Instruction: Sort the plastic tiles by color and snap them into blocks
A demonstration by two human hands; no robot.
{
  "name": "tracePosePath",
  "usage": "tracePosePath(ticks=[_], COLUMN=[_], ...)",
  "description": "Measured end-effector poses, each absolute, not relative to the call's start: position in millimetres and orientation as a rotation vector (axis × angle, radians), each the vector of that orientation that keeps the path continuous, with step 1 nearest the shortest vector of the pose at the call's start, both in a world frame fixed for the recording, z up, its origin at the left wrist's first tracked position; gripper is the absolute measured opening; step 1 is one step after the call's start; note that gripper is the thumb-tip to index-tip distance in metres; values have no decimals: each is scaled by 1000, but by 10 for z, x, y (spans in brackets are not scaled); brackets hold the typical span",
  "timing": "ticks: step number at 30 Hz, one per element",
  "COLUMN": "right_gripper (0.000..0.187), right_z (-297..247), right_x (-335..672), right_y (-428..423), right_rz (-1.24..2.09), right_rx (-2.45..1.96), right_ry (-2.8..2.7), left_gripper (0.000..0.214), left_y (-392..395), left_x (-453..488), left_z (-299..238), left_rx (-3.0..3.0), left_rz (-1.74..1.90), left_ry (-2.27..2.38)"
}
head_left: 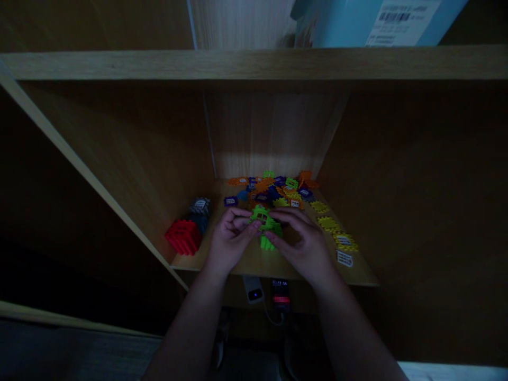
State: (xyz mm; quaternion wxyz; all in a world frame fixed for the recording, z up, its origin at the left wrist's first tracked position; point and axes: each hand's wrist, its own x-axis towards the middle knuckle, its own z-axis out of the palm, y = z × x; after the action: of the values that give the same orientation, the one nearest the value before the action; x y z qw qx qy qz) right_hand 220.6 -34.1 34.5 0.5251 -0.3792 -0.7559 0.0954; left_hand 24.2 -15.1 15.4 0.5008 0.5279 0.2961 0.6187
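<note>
Between my two hands is a green notched plastic building piece (260,214) with window-like openings. My left hand (233,237) pinches its left side with thumb and fingers. On the other side, my right hand (304,238) has its fingertips on the same piece. More green pieces (270,242) show just below and behind it, partly covered by my fingers; whether they are joined to it I cannot tell. Behind my hands lies a loose heap of orange, purple, blue and yellow pieces (273,190).
A red stack (183,236) and a dark stack (199,209) stand at the shelf's left. Yellow pieces (327,223) and a white one (344,258) lie along the right. Overhead runs a shelf board (254,64) bearing a blue box (349,24). Below are a phone (281,295) and a cabled white device (253,290).
</note>
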Motion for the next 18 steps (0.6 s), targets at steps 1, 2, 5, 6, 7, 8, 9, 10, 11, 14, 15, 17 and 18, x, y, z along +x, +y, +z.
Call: tracePosePath(ticks=[1,2,5,6,7,8,9,10,11,14,15,17,18], right_gripper=[35,35,30,30,31,33,35,36,38,41,41,43,43], right_z=[356,366,377,369,352,328,298,264,229,142,124,101,95], right_x=[2212,2220,2260,2283,2314,2352,2396,2444,2495,2626,2657,2691,2697], right_y=[-343,-346,-345,-337,-324,-307,-286,-263,-242,-206,-204,-212,-217], right_rz=[219,211,211,224,247,276,307,341,373,433,441,456,468], right_rx=[-904,-900,-920,-947,-980,-1012,-1035,-1047,-1050,-1046,-1044,-1035,-1029], right_ry=[-1816,-1825,-1826,-1812,-1796,-1779,-1766,-1764,-1768,-1816,-1833,-1849,-1848], left_gripper=[43,42,44,45,46,47,48,50,52,65,70,77,79], left_y=[-153,-154,-153,-148,-140,-129,-116,-101,-86,-55,-51,-53,-57], left_x=[240,239,242,240,235,225,211,194,176,139,138,152,163], left_z=[152,150,150,151,153,154,155,155,153,129,116,85,72], left_rx=[1279,1284,1311,1330,1356,1393,1435,1480,1525,1631,1658,1706,1728], left_rz=[1492,1488,1457,1460,1482,1518,1568,1616,1642,1569,1512,1391,1337], left_ry=[713,709,698,697,706,726,751,785,817,871,878,881,882])
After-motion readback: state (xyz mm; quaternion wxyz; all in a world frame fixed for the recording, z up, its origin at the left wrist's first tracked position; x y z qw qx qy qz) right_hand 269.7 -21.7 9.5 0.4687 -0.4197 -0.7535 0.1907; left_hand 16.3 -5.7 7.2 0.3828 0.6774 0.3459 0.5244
